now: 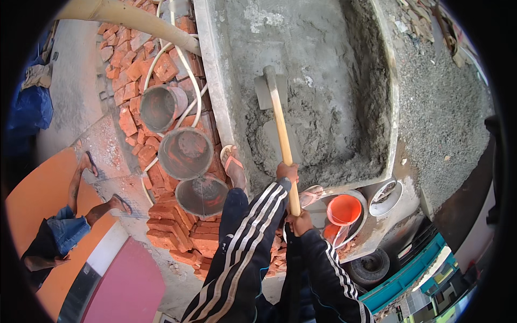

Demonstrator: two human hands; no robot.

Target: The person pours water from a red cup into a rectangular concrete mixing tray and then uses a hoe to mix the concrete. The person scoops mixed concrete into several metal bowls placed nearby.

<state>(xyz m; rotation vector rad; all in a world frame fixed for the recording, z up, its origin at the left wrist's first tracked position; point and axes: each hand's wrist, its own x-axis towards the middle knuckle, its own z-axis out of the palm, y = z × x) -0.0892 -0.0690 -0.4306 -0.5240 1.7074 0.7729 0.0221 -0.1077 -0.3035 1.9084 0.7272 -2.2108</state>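
Observation:
My left hand (287,172) grips the wooden handle (284,137) of a hoe around its lower-middle part in the view. Nearer to me, my right hand (299,223) is closed around the handle's end. The far end carries the hoe's flat metal blade (264,93), which rests at wet grey mortar (319,125) in a shallow concrete trough (214,76). Mortar also lines the trough's right wall. My sandalled feet are at the trough's near edge, one on either side of the handle.
Several mortar-stained buckets (185,153) stand left among broken bricks (131,91) and a pale hose (192,76). A bamboo pole (133,18) crosses above. Right are a red bucket (343,210) in a round tub, a metal pail (385,202) and gravel (444,109). Another person (68,226) is at left.

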